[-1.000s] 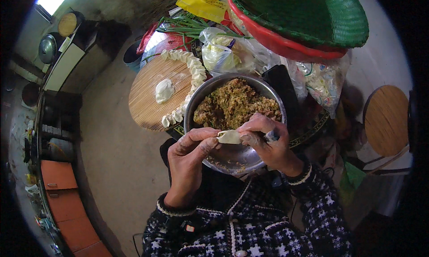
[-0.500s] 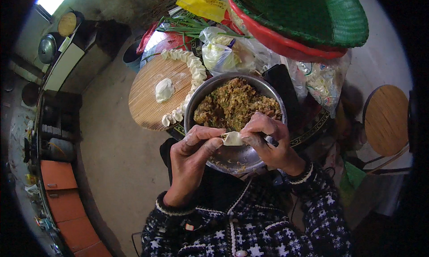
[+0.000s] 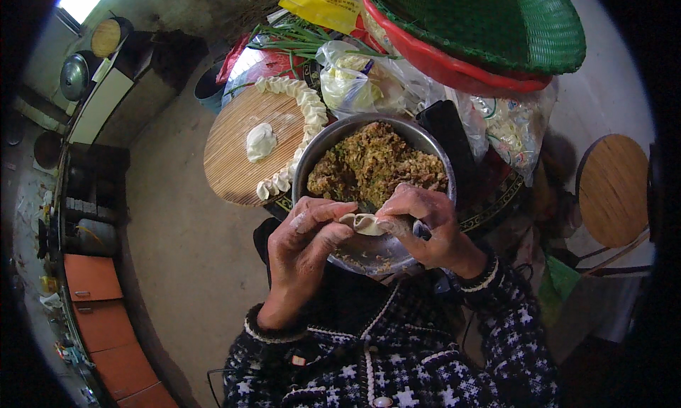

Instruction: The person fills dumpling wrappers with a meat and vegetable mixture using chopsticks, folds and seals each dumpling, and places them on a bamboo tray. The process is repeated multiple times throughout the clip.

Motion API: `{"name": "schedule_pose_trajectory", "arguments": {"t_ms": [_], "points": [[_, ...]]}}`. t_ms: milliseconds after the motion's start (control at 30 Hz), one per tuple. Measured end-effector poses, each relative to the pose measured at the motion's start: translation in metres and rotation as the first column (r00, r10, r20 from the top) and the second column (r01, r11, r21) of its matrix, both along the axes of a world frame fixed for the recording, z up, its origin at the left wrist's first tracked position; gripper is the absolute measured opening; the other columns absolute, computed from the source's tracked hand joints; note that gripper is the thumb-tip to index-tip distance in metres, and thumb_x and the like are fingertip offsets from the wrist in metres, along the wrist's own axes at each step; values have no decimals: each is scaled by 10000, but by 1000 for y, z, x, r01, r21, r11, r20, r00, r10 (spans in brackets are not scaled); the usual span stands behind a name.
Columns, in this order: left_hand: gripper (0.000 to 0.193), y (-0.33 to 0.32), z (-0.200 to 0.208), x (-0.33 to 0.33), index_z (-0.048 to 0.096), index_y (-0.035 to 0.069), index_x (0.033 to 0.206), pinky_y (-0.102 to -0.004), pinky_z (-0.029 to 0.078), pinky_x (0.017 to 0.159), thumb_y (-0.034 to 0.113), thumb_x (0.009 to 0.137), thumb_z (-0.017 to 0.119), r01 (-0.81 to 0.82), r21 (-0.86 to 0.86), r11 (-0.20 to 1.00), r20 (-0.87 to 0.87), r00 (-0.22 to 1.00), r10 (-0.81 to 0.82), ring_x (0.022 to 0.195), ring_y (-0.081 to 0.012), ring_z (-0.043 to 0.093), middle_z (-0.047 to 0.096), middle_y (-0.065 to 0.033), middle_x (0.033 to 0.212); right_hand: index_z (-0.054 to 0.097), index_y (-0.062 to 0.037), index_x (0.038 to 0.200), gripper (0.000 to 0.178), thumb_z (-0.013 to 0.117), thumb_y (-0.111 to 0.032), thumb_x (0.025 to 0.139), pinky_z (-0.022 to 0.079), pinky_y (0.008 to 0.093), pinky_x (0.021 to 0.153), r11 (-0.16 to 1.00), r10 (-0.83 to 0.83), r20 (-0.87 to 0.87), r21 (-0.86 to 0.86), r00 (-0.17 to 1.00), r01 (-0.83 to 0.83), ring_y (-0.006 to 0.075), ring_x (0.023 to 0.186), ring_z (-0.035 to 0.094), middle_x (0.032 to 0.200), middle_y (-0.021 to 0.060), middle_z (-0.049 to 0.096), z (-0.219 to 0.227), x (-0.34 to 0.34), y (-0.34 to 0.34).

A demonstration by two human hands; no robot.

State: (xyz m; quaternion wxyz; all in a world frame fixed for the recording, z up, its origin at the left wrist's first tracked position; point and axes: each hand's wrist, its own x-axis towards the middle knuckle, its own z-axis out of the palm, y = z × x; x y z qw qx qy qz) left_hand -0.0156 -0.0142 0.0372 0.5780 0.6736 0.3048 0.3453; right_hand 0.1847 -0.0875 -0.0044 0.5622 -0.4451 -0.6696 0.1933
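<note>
Left hand: the left hand (image 3: 301,238) pinches one end of the dumpling between thumb and fingertips, flour on its skin.
Right hand: the right hand (image 3: 436,227) grips the other end the same way; something bluish shows by its curled fingers, too unclear to name.
Dumpling: the dumpling (image 3: 365,224), pale and folded with a curl on its top, is held above the near part of the bowl.
Bowl: the metal bowl (image 3: 299,174) is at the near edge of the surface (image 3: 493,208), with chopped filling (image 3: 379,160) heaped in its far part.
Board: the cutting board (image 3: 230,156) is at the left edge, bearing white dough (image 3: 261,141) in the middle and a curved row of dough pieces (image 3: 312,110) along its right side.
Phone: a black phone (image 3: 450,128) lies just right of the bowl.
Far edge: green onions (image 3: 298,43) and bagged cabbage (image 3: 351,85) lie beyond the bowl and board.
Far right edge: a green basket (image 3: 489,21) sits in a red basin (image 3: 425,62).
</note>
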Motion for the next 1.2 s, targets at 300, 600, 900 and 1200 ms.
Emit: {"name": "schedule_pose_trajectory", "arguments": {"t_ms": [300,600,900,1200], "points": [[182,4,0,-2,760,33,970,-254,451,749,21,788,760,-17,139,990,-66,997,26,843,-134,554,603,-14,887,699,-68,1030,251,708,-12,786,534,371,755,996,11,12,94,1000,-12,299,874,677,939,102,683,2,-8,7],[85,0,-9,0,703,1,920,-268,469,740,-16,837,697,-8,203,979,-107,994,30,844,-155,569,590,-50,891,647,-57,995,332,694,35,680,520,390,704,999,36,84,-4,996,-36,317,822,651,917,105,652,0,-12,8],[54,-9,-22,8,623,-12,903,-276,466,688,8,878,666,-61,189,980,35,998,55,767,-175,565,572,-78,856,565,-59,1012,412,729,-25,635,494,406,633,1000,-3,132,31,991,-1,346,734,603,835,119,569,-2,-20,2],[68,20,-29,-18,645,0,941,-256,474,749,56,907,662,-61,68,996,105,993,53,823,-130,576,582,-29,923,580,-28,1074,133,566,-87,956,515,306,680,999,-44,68,3,997,44,229,693,616,942,134,666,0,-28,11]]}}
